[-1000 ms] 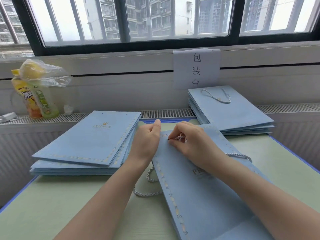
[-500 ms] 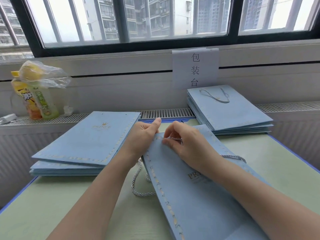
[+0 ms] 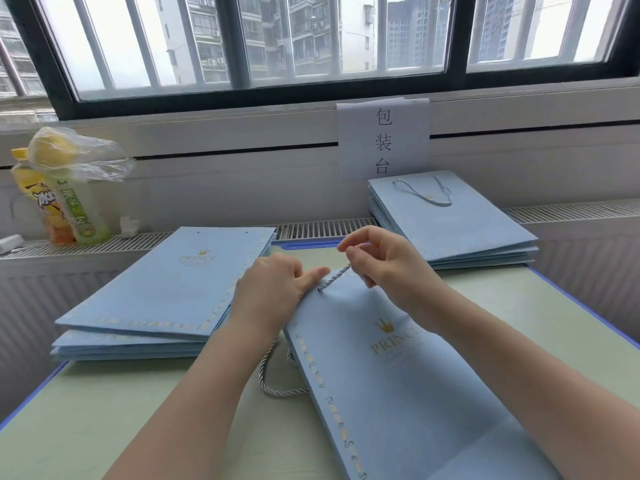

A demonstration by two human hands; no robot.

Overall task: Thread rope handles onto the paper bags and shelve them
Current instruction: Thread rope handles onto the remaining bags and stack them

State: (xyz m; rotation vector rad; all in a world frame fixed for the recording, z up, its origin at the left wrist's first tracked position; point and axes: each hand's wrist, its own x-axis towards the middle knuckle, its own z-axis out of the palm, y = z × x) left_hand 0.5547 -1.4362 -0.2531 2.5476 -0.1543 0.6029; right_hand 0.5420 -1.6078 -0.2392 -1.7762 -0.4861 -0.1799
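Right hand [image 3: 384, 261] is pinching a twisted grey-blue rope [image 3: 334, 278] through a pale blue paper bag [image 3: 398, 375] on the worktop — left hand [image 3: 273, 289] pressing it flat; 1 handled stack [image 3: 450, 220] is waiting, 1 unthreaded stack [image 3: 166, 289] remaining — none shelved.

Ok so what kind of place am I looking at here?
Probably a small packing station by a window: a paper sign reads "packing table", stacks of flat blue paper bags lie on the table, and the right hand pulls a rope handle through one.

Soft daylight is pouring through the window [image 3: 346, 39], overexposing its panes; edges are bowing, shadows lying faint, focus staying sharp.
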